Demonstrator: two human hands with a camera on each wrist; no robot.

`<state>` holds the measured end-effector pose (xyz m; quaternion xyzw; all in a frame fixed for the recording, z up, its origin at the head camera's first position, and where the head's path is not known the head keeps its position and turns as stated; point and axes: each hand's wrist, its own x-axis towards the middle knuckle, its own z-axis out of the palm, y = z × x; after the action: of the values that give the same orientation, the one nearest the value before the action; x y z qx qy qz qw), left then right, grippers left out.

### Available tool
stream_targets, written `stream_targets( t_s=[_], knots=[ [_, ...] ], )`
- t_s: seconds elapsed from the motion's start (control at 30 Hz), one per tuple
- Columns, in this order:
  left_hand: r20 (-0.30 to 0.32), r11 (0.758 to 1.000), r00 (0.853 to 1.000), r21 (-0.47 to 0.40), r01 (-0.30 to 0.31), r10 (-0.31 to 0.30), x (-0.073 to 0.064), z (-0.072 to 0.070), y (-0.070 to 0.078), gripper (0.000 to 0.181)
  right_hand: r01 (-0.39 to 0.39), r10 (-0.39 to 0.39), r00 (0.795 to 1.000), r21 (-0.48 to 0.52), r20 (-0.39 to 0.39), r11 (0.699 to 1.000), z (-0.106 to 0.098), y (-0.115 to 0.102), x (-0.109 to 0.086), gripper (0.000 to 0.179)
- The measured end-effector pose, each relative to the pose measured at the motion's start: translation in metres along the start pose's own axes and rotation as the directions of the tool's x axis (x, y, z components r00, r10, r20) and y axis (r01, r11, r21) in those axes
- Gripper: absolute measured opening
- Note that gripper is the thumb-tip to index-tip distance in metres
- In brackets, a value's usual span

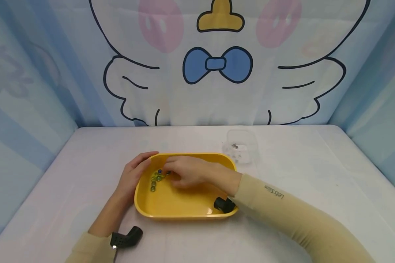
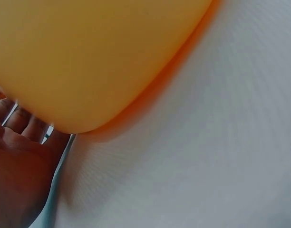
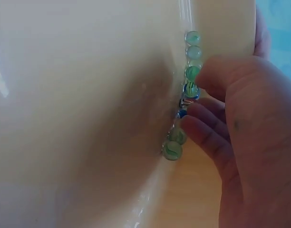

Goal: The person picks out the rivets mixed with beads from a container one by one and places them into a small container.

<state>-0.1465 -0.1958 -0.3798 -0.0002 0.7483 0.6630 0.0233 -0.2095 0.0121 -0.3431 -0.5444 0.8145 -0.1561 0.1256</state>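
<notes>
A yellow tray (image 1: 184, 206) stands on the white table. My left hand (image 1: 131, 179) holds its left end, with the thumb at the rim and the other fingers along the outside of the wall, as the left wrist view (image 2: 19, 156) also shows. Several glass marbles (image 1: 153, 183) with green and blue swirls lie in a row along the tray's left inner side. My right hand (image 1: 189, 171) reaches into the tray, fingers bent and thumb beside them. In the right wrist view its fingertips (image 3: 195, 126) are right at the marbles (image 3: 172, 150); I cannot tell whether one is pinched.
A clear plastic box (image 1: 247, 140) with a few small items in it sits behind the tray's right back corner. Black wrist cameras (image 1: 126, 238) are strapped to both forearms. A printed cloth (image 1: 217, 98) hangs along the table's back edge, with more cloth on both sides.
</notes>
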Motion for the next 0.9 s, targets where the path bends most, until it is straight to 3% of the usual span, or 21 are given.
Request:
stream_targets(
  t_s=[0.3, 0.6, 0.9],
  knots=[
    [-0.001, 1.0, 1.0, 0.007, 0.006, -0.006, 0.0002, 0.0009, 0.0, 0.041, -0.035, 0.035, 0.999, -0.012, 0.029, 0.999, 0.0003, -0.0011, 0.0008, 0.029],
    [0.006, 1.0, 1.0, -0.018, 0.009, -0.009, -0.0001, 0.001, 0.0007, 0.04, -0.008, 0.01, 0.997, -0.036, 0.071, 0.999, 0.0006, 0.0004, 0.0013, 0.027],
    [0.006, 1.0, 1.0, -0.01, -0.001, 0.001, -0.0003, 0.0008, 0.0001, 0.041, 0.007, -0.005, 0.999, -0.047, 0.049, 0.999, -0.0004, -0.0018, 0.0005, 0.028]
  ],
)
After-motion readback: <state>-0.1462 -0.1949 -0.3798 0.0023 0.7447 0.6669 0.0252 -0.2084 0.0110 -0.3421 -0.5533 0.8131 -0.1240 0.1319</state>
